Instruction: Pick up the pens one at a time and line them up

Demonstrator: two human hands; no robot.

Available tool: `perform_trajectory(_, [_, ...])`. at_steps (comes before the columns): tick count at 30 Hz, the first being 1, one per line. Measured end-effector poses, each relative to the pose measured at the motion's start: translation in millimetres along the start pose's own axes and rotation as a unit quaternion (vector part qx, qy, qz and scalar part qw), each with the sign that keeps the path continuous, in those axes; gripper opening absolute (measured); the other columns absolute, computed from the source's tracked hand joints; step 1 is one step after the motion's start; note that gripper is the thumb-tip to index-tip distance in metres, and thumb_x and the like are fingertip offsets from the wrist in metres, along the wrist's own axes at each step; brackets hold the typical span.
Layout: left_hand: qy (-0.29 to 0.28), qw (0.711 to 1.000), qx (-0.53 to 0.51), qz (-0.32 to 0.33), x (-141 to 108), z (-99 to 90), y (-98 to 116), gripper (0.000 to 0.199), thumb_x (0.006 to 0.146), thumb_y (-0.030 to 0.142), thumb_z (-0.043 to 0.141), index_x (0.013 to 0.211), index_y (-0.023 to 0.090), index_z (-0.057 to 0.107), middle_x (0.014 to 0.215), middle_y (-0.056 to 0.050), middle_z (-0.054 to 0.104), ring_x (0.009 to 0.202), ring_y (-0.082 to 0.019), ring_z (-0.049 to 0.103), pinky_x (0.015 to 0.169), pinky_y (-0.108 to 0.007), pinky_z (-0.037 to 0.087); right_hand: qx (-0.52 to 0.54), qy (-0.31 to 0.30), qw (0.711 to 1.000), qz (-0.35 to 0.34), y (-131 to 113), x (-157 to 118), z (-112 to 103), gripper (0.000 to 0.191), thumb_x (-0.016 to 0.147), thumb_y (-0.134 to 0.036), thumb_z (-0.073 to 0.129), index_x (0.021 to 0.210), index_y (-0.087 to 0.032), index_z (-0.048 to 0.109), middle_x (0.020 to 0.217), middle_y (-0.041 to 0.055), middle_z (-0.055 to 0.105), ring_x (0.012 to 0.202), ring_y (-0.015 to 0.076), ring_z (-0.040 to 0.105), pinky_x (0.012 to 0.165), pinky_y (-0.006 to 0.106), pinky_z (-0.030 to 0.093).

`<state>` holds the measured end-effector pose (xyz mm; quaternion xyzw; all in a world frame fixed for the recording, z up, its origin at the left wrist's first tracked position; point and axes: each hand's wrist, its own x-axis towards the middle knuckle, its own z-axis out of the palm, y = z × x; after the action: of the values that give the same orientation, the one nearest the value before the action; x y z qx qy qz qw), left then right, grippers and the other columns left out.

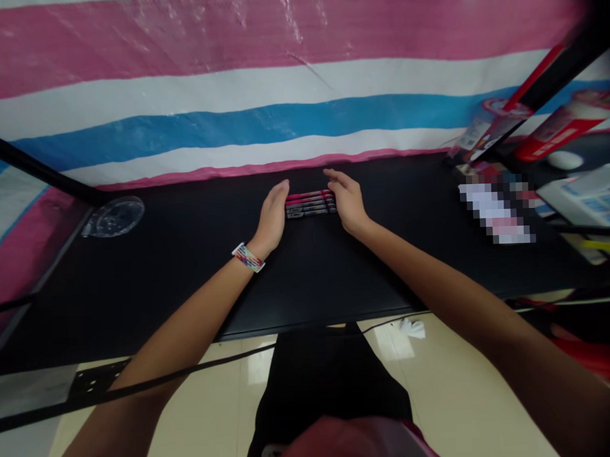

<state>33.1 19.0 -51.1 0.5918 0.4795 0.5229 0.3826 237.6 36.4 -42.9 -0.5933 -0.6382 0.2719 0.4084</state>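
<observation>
A short row of slim pink, black and grey stick-like items lies side by side on the black table, near the striped wall. My left hand stands on edge against the row's left end, fingers straight and together. My right hand presses flat against the right end. Both hands squeeze the row between them. A multicoloured band sits on my left wrist.
A clear round glass dish rests at the table's far left. Boxes, red packages and papers crowd the right side. A pink, white and blue striped sheet hangs behind. Cables and a crumpled tissue lie below the table's front edge.
</observation>
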Motion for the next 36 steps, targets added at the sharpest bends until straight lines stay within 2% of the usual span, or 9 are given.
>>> perform_trajectory(3, [0.005,1.0,-0.012,-0.011,-1.2,1.8,-2.0,0.059,0.111,0.063,0.051,0.146,0.021,0.072,0.166,-0.012,0.065,0.162,-0.029,0.055,0.141,-0.047,0.037,0.003,-0.011,1.0,-0.008,-0.3,-3.2,1.0,0.066,0.105,-0.019,0.033,0.165,-0.018,0.062,0.171,0.0128,0.061,0.16,0.0248,0.057,0.132,0.047,0.047])
perform_trajectory(9, [0.02,0.999,-0.021,-0.04,-7.9,3.2,3.4,0.055,0.11,0.057,0.054,0.144,0.019,0.074,0.165,-0.013,0.066,0.162,-0.029,0.056,0.142,-0.048,0.037,0.044,-0.008,0.999,0.008,-2.0,-8.4,-0.7,0.065,0.103,-0.016,0.034,0.162,-0.01,0.062,0.17,0.0159,0.062,0.16,0.0219,0.058,0.131,0.04,0.048])
perform_trajectory(13, [0.018,0.999,-0.01,-0.049,-15.1,2.1,10.1,0.056,0.111,0.058,0.052,0.143,0.018,0.075,0.163,-0.015,0.067,0.161,-0.03,0.057,0.141,-0.049,0.037,0.041,-0.002,0.999,0.011,-7.4,-17.9,-2.5,0.063,0.103,-0.016,0.037,0.158,-0.012,0.067,0.168,0.0148,0.063,0.16,0.0238,0.059,0.131,0.044,0.048])
perform_trajectory(21, [0.015,0.998,0.001,-0.067,-35.9,-4.8,18.2,0.055,0.114,0.056,0.047,0.147,0.02,0.073,0.165,-0.012,0.065,0.163,-0.029,0.054,0.143,-0.051,0.035,0.085,-0.006,0.996,0.018,-16.6,-47.4,-4.5,0.061,0.102,-0.018,0.039,0.152,-0.019,0.075,0.165,0.0098,0.067,0.16,0.0263,0.059,0.132,0.053,0.048])
perform_trajectory(25, [0.004,0.997,0.036,-0.064,-52.8,-8.0,24.9,0.052,0.116,0.052,0.044,0.15,0.025,0.073,0.168,-0.008,0.064,0.165,-0.029,0.052,0.143,-0.053,0.035,0.085,-0.013,0.996,-0.002,-21.7,-65.0,-6.1,0.059,0.102,-0.016,0.038,0.148,-0.018,0.076,0.164,0.0121,0.068,0.159,0.0254,0.06,0.132,0.049,0.048])
perform_trajectory(29, [-0.019,0.997,0.062,-0.029,-63.3,-15.9,33.8,0.047,0.114,0.05,0.052,0.146,0.025,0.076,0.171,-0.009,0.06,0.171,-0.032,0.042,0.144,-0.058,0.027,0.069,0.021,0.997,-0.042,-32.2,-80.8,-16.5,0.05,0.099,-0.015,0.043,0.128,-0.026,0.083,0.151,0.0067,0.078,0.155,0.0273,0.063,0.13,0.053,0.049])
perform_trajectory(32, [-0.028,0.992,0.119,0.008,-62.8,-28.5,38.1,0.041,0.113,0.048,0.056,0.14,0.028,0.078,0.175,-0.007,0.055,0.175,-0.033,0.032,0.145,-0.063,0.022,-0.002,0.025,0.992,-0.12,-38.2,-89.2,-30.4,0.038,0.101,-0.018,0.049,0.112,-0.03,0.083,0.129,0.0061,0.084,0.131,0.0315,0.073,0.117,0.055,0.056])
perform_trajectory(34, [-0.022,0.988,0.149,0.014,-59.8,-38.8,39.6,0.037,0.112,0.044,0.055,0.136,0.028,0.079,0.173,-0.008,0.058,0.172,-0.033,0.04,0.144,-0.062,0.024,-0.06,-0.004,0.977,-0.206,-38.8,-94.4,-39.4,0.029,0.103,-0.021,0.055,0.107,-0.028,0.084,0.112,0.0084,0.082,0.112,0.0327,0.072,0.103,0.052,0.06])
perform_trajectory(36, [-0.014,0.986,0.164,0.011,-56.0,-48.2,40.6,0.035,0.111,0.039,0.054,0.13,0.026,0.08,0.163,-0.009,0.066,0.162,-0.032,0.052,0.142,-0.059,0.029,-0.135,-0.036,0.947,-0.29,-37.1,-99.8,-46.1,0.024,0.104,-0.022,0.06,0.106,-0.024,0.084,0.104,0.0114,0.078,0.103,0.034,0.066,0.091,0.051,0.058])
